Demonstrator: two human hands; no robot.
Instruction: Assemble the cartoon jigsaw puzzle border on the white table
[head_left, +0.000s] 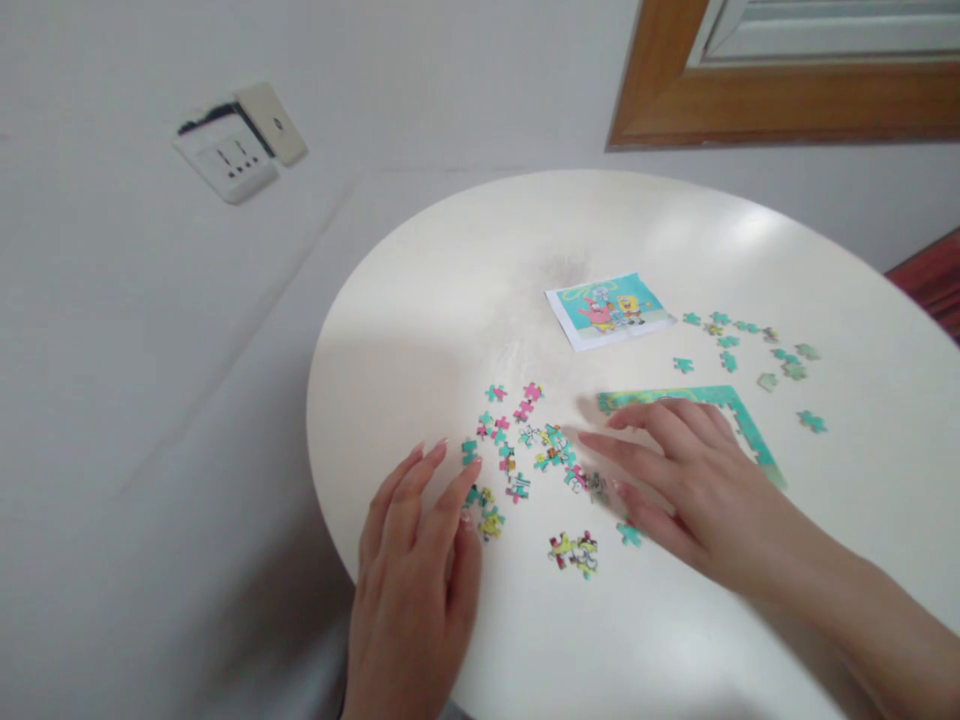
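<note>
My left hand (420, 580) rests at the near left of the table, fingers stretched out, the index fingertip touching or just beside some teal and yellow jigsaw pieces (491, 522). Over the partly built teal puzzle border (756, 432) reaches my right hand (694, 475), its fingers apart and hiding much of the border. Its fingertips are close to a cluster of mixed pieces (553, 455); I see nothing held in it. Between the hands lie pink and teal pieces (501, 430), a small joined yellow-and-red group (574, 553) and a single teal piece (630, 534).
A picture card (611, 308) with cartoon figures lies beyond the border. Several teal pieces (727, 342) are scattered at the right of the round white table (435, 300). Behind it stand a wall with a socket (232, 160) and a wooden window frame (720, 105).
</note>
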